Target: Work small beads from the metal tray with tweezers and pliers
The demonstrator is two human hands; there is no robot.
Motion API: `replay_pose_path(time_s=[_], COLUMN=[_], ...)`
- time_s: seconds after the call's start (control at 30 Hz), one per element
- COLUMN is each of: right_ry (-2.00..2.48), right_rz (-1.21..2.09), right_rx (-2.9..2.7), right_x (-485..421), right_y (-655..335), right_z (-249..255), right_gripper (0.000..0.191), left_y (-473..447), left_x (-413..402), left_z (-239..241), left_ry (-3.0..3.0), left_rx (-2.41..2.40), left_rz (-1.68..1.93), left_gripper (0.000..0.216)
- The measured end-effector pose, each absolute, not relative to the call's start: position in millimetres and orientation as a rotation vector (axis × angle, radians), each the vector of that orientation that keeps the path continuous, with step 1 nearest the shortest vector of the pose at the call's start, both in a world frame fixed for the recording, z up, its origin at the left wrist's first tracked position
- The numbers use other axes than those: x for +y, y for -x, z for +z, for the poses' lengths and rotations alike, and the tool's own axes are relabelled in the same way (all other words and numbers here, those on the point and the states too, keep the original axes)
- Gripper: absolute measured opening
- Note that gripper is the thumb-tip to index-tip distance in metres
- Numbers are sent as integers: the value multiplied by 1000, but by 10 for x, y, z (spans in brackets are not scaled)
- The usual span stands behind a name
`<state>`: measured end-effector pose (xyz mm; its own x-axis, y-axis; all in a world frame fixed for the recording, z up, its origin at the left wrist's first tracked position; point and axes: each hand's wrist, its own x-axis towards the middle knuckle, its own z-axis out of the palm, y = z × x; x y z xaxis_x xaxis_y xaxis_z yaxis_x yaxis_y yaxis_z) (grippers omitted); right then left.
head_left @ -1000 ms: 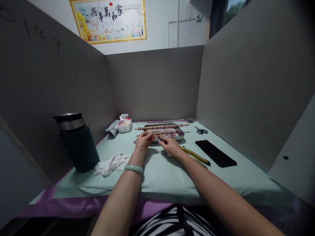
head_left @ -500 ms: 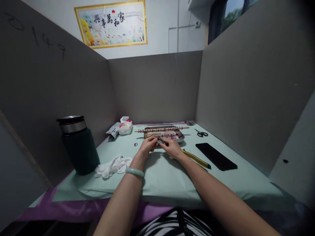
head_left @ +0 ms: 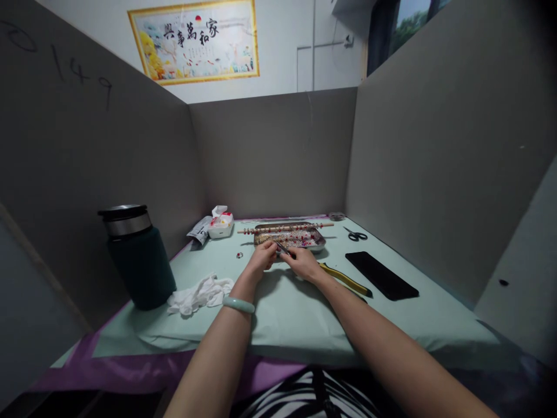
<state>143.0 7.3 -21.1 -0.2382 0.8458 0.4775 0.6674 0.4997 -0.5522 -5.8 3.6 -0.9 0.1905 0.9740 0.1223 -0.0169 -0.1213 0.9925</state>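
My left hand (head_left: 260, 259) is curled in a pinch at the near edge of a metal tray (head_left: 321, 238) filled with small beads; what its fingers hold is too small to make out. My right hand (head_left: 303, 264) grips yellow-handled pliers (head_left: 344, 279), whose tip points toward my left fingertips. The two hands almost touch. A wooden stick (head_left: 285, 228) strung with beads lies across the tray's far side. A pale green bangle (head_left: 238, 304) sits on my left wrist.
A dark green flask (head_left: 136, 258) stands at the left, a crumpled white cloth (head_left: 198, 293) beside it. A black phone (head_left: 382, 274) and small scissors (head_left: 355, 234) lie at the right. A white packet (head_left: 216, 224) rests at the back left. Grey partition walls enclose the mint-green mat (head_left: 282, 313).
My left hand has shifted slightly right and closer to the pliers' tip, uncovering a small bead on the mat at its left. The view has tilted a little.
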Motion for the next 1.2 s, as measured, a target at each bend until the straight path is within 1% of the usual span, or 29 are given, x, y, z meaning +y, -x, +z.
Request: replay_pose_path(time_s=[0.23, 0.4, 0.63, 0.7, 0.87, 0.97, 1.03, 1.13, 1.2], right_ry=[1153, 1079, 1003, 1022, 1194, 1249, 1236, 1196, 1177], right_rz=[431, 567, 883, 852, 574, 540, 636, 945, 1085], right_rx=[-1981, -1956, -1916, -1925, -1953, -1965, -1940, -1853, -1809], right_x=[65, 100, 115, 114, 117, 111, 95, 55, 31], right_y=[-1431, -1438, -1469, -1469, -1443, -1436, -1442, -1459, -1468], right_z=[-172, -183, -158, -151, -169, -169, -156, -126, -106], right_gripper=[36, 39, 40, 39, 37, 36, 34, 33, 33], left_y=[93, 95, 106, 96, 33, 7, 5, 12, 14], left_x=[38, 33, 18, 20, 97, 148, 154, 130, 113], left_z=[-13, -8, 10, 7, -53, -83, -83, -63, -49], left_ry=[-1323, -1315, -1340, -1353, -1467, -1649, -1748, -1848, -1897], left_rx=[854, 839, 814, 833, 1082, 1221, 1281, 1333, 1345], left_rz=[1124, 1117, 1101, 1109, 1273, 1383, 1417, 1432, 1443], left_gripper=[27, 28, 29, 28, 19, 13, 13, 15, 16])
